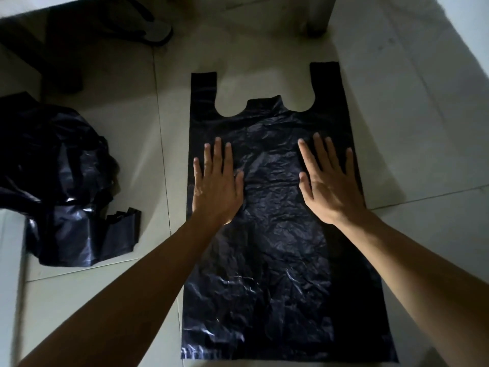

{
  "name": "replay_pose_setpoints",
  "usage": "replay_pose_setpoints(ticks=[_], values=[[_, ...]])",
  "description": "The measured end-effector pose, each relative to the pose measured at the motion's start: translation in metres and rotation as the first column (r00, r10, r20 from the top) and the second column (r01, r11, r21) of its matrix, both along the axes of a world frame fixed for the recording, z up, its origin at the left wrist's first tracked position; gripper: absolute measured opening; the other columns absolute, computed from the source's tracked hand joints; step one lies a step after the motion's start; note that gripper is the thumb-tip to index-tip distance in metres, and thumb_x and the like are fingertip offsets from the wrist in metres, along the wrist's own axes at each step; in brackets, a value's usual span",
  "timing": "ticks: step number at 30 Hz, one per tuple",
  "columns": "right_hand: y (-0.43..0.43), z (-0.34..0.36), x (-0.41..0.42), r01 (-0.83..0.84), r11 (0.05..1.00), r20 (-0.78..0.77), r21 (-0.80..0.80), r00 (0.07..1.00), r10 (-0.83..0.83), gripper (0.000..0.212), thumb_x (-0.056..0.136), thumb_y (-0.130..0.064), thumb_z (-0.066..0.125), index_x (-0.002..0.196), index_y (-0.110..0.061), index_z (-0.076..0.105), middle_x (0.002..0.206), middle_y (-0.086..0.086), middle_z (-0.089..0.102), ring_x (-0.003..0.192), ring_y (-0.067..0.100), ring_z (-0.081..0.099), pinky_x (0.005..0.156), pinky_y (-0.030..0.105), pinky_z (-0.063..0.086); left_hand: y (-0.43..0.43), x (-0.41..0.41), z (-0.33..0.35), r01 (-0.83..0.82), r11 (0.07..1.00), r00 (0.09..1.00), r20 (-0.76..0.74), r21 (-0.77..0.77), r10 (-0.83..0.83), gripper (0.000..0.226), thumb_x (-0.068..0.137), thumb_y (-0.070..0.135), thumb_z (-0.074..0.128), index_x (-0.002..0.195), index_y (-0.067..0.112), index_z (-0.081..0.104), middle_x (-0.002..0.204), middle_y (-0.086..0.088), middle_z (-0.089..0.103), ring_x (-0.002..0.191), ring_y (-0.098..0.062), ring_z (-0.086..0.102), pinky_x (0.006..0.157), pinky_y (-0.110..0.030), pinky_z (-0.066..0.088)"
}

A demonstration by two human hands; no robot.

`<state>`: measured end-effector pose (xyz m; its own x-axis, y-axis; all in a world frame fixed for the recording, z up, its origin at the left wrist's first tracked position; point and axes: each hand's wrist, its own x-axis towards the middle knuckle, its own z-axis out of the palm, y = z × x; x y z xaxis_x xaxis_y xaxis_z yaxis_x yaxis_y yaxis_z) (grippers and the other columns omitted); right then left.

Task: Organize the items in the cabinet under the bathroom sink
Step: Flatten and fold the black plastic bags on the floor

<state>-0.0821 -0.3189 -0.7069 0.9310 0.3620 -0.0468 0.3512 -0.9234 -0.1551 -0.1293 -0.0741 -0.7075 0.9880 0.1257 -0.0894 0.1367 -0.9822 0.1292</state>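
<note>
Flattening a black plastic bag (275, 234) on the floor (397, 128) | your left hand (215, 184) and right hand (329, 184) lie palm-down, fingers spread, gripping nothing | bag under both palms, handles pointing away | crumpled bags (58, 186) well left | next, likely: fold it evenly, keeping it smooth.

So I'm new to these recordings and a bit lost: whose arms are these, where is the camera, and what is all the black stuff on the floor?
The camera sits on a person's head, looking down at their own bare arms. Their left hand and right hand press flat, fingers spread, on a black plastic bag laid out on the tiled floor, handles pointing away. Nothing is gripped. A crumpled heap of black bags lies to the left, and a sandal at the top.
</note>
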Motion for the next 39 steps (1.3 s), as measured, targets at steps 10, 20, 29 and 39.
replay_pose_setpoints(ticks=[10,20,29,39], values=[[-0.006,0.000,0.002,-0.021,0.999,-0.068,0.044,0.997,0.024,0.064,0.100,-0.051,0.023,0.159,-0.037,0.002,0.168,0.001,0.002,0.155,0.022,0.001,0.122,0.059,0.006,0.000,-0.009,-0.007,-0.055,0.997,0.998,0.004,-0.058,0.055,0.067,0.103,0.051,0.010,0.158,0.015,-0.003,0.165,-0.011,-0.010,0.152,-0.028,-0.010,0.122,-0.052,0.000],[-0.003,0.009,0.006,-0.004,1.000,-0.195,0.021,0.981,0.008,0.085,0.085,-0.078,0.026,0.156,-0.041,-0.003,0.168,-0.002,-0.006,0.154,0.021,-0.008,0.122,0.056,0.000,-0.001,-0.008,-0.004,-0.100,0.992,0.995,-0.002,-0.076,0.100,0.065,0.103,0.046,0.012,0.158,0.014,-0.001,0.165,-0.010,-0.007,0.152,-0.027,-0.009,0.123,-0.049,-0.003],[0.089,0.101,0.044,-0.175,0.965,-0.259,-0.195,0.958,0.121,0.064,0.083,-0.058,0.064,0.138,-0.035,0.041,0.143,-0.002,0.046,0.131,0.025,0.047,0.113,0.055,0.030,0.084,-0.022,0.075,0.001,0.973,0.967,0.247,-0.233,0.058,0.046,0.083,0.021,0.054,0.129,0.013,0.060,0.128,-0.015,0.061,0.112,-0.035,0.061,0.092,-0.046,0.051],[0.268,0.130,-0.031,-0.524,0.830,-0.470,0.194,0.693,0.547,0.026,0.088,-0.038,0.068,0.114,-0.037,0.065,0.116,-0.008,0.068,0.096,0.013,0.065,0.083,0.028,0.052,0.242,-0.146,0.129,-0.269,0.963,0.961,0.070,-0.012,0.269,0.028,0.089,0.049,0.061,0.097,0.023,0.064,0.092,0.002,0.071,0.086,-0.023,0.069,0.070,-0.029,0.049]])
